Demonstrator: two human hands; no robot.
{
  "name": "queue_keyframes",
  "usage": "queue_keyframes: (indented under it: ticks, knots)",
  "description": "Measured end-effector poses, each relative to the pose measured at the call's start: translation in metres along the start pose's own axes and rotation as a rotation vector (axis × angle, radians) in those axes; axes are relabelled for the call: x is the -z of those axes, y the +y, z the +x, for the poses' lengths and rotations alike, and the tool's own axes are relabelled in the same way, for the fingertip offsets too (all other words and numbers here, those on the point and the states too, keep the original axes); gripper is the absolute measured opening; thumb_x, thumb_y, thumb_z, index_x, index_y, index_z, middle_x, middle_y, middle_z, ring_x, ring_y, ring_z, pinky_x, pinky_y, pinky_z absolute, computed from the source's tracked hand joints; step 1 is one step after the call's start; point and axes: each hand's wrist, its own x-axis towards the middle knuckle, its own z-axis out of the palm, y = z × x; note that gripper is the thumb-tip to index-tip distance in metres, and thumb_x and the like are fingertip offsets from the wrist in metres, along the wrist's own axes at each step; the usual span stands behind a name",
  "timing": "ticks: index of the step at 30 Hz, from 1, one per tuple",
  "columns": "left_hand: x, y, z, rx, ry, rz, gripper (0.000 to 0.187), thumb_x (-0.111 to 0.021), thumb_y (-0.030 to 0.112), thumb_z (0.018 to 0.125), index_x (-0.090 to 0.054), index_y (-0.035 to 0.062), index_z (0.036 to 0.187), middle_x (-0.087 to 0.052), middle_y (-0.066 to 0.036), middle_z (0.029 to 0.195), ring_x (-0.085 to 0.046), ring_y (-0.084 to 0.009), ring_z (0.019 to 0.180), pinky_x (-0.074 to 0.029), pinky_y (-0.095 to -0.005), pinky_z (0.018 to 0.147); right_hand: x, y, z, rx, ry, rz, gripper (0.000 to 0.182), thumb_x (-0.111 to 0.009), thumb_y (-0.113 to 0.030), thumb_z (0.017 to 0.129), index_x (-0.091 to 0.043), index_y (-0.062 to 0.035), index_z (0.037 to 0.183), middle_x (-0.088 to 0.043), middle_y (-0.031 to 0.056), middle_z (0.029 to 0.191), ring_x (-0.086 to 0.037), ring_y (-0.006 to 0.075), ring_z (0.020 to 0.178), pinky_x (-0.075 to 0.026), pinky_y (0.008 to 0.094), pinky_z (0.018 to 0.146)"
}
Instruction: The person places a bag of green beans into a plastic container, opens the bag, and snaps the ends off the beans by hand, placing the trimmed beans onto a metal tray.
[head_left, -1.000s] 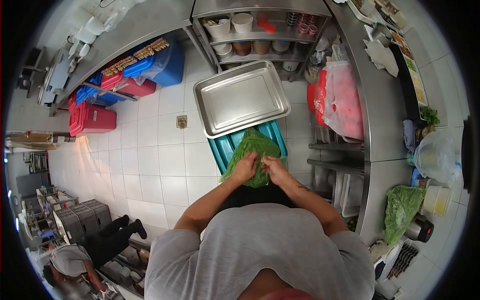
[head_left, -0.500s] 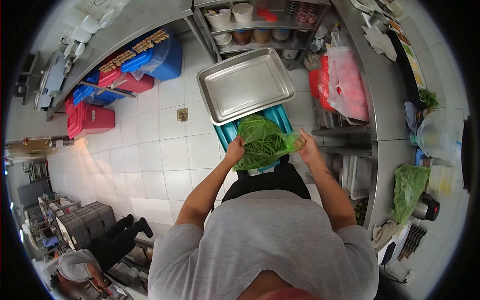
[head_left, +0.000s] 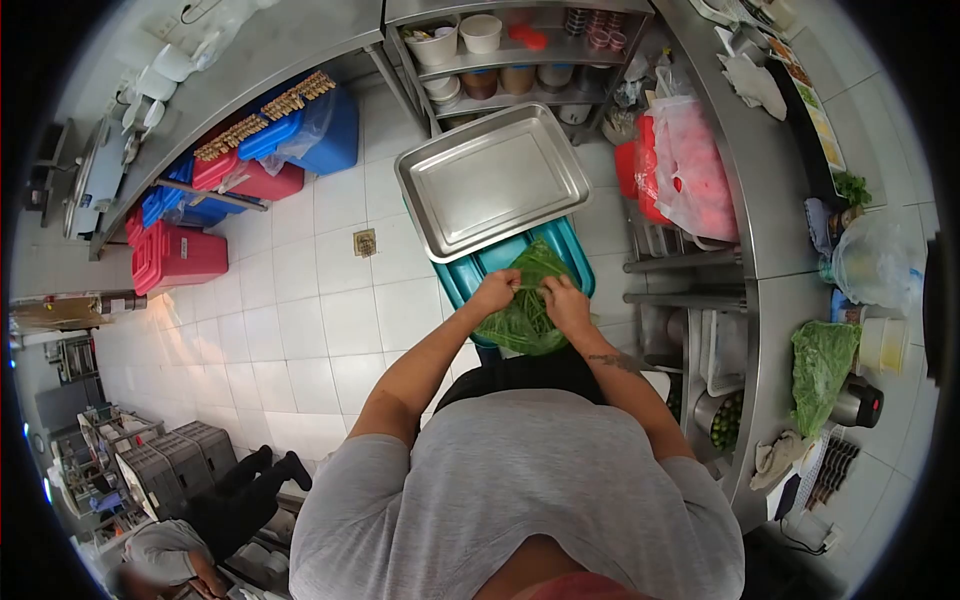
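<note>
A green plastic bag [head_left: 522, 330] of long green beans is between my hands, close in front of my body. My left hand [head_left: 498, 290] pinches the bag's edge on its left side. On the other side, my right hand [head_left: 566, 303] is closed on the gathered plastic, a short way from the left. Part of the beans shows through the plastic below my fingers. Just beyond the bag lies a teal plastic container [head_left: 570, 250], partly covered by a large steel tray [head_left: 493, 180] that rests tilted over it.
Steel shelves [head_left: 560, 45] with tubs stand ahead. Blue [head_left: 330, 130] and red [head_left: 180, 255] lidded bins line the left counter. A steel counter [head_left: 785, 300] runs along the right, with a green bag [head_left: 823, 375] on it. Another person [head_left: 180, 545] is at lower left.
My hands have come closer together, the right moving left. The bag's wide mouth has been drawn in, and fewer beans are exposed.
</note>
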Motion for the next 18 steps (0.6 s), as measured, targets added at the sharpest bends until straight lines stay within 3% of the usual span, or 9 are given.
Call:
queue_keyframes:
  ticks: [2, 5, 6, 9, 12, 16, 18]
  knots:
    - [0.017, 0.005, -0.004, 0.12, -0.071, 0.03, 0.006, -0.05, 0.006, 0.078, -0.055, 0.003, 0.081, -0.056, -0.015, 0.071, -0.054, -0.0271, 0.069, -0.044, -0.0374, 0.065, -0.002, 0.002, 0.013, 0.024, 0.058, 0.057, 0.019, -0.061, -0.026, 0.085, -0.061, -0.0116, 0.097, -0.06, 0.0122, 0.092, -0.061, 0.0355, 0.076, -0.05, 0.0447, 0.063]
    - [0.021, 0.002, -0.013, -0.068, 0.039, 0.048, 0.007, -0.052, 0.009, 0.08, -0.056, 0.0029, 0.081, -0.059, -0.012, 0.076, -0.057, -0.0253, 0.073, -0.045, -0.0359, 0.066, 0.001, 0.007, 0.026, -0.117, 0.011, 0.171, 0.016, -0.06, -0.024, 0.086, -0.063, -0.0096, 0.093, -0.062, 0.011, 0.088, -0.061, 0.0319, 0.074, -0.049, 0.0423, 0.063]
    - [0.025, 0.001, -0.015, -0.032, 0.053, 0.013, 0.01, -0.054, 0.012, 0.081, -0.056, 0.0028, 0.082, -0.059, -0.013, 0.078, -0.057, -0.0269, 0.075, -0.045, -0.0369, 0.067, 0.003, 0.01, 0.028, -0.194, -0.027, 0.211, 0.016, -0.06, -0.023, 0.087, -0.064, -0.0089, 0.092, -0.062, 0.0102, 0.088, -0.06, 0.0302, 0.074, -0.049, 0.0412, 0.063]
    - [0.053, -0.009, -0.026, 0.078, 0.093, -0.097, 0.02, -0.059, 0.022, 0.083, -0.056, 0.0027, 0.086, -0.059, -0.017, 0.083, -0.058, -0.0317, 0.08, -0.046, -0.0399, 0.071, -0.004, 0.031, 0.028, -0.07, -0.041, 0.349, 0.024, -0.061, -0.026, 0.087, -0.062, -0.0079, 0.102, -0.061, 0.0065, 0.089, -0.06, 0.0227, 0.071, -0.048, 0.0371, 0.065]
    - [0.087, -0.032, -0.014, 0.306, 0.466, 0.061, 0.032, -0.066, 0.03, 0.08, -0.054, 0.0019, 0.091, -0.06, -0.018, 0.086, -0.059, -0.0341, 0.083, -0.047, -0.0407, 0.074, 0.026, 0.017, 0.018, -0.284, -0.167, 0.667, 0.033, -0.063, -0.029, 0.086, -0.059, -0.008, 0.111, -0.058, 0.0023, 0.091, -0.056, 0.0157, 0.071, -0.047, 0.0336, 0.068]
    - [0.105, -0.072, 0.019, 0.407, 1.019, 0.288, 0.035, -0.067, 0.024, 0.076, -0.049, 0.0004, 0.094, -0.061, -0.022, 0.088, -0.061, -0.0373, 0.084, -0.048, -0.0439, 0.077, 0.038, 0.017, 0.002, -0.382, 0.04, 0.986, 0.04, -0.067, -0.027, 0.084, -0.055, -0.009, 0.117, -0.055, 0.0037, 0.098, -0.054, 0.0172, 0.075, -0.045, 0.0308, 0.064]
    - [0.119, -0.112, 0.032, 0.603, 0.751, 0.111, 0.031, -0.064, 0.018, 0.075, -0.048, 0.0003, 0.094, -0.061, -0.022, 0.087, -0.061, -0.0379, 0.087, -0.048, -0.0447, 0.08, 0.029, 0.031, -0.006, -0.48, 0.258, 1.203, 0.041, -0.067, -0.027, 0.083, -0.054, -0.0092, 0.118, -0.054, 0.0029, 0.098, -0.052, 0.0153, 0.072, -0.043, 0.0285, 0.062]
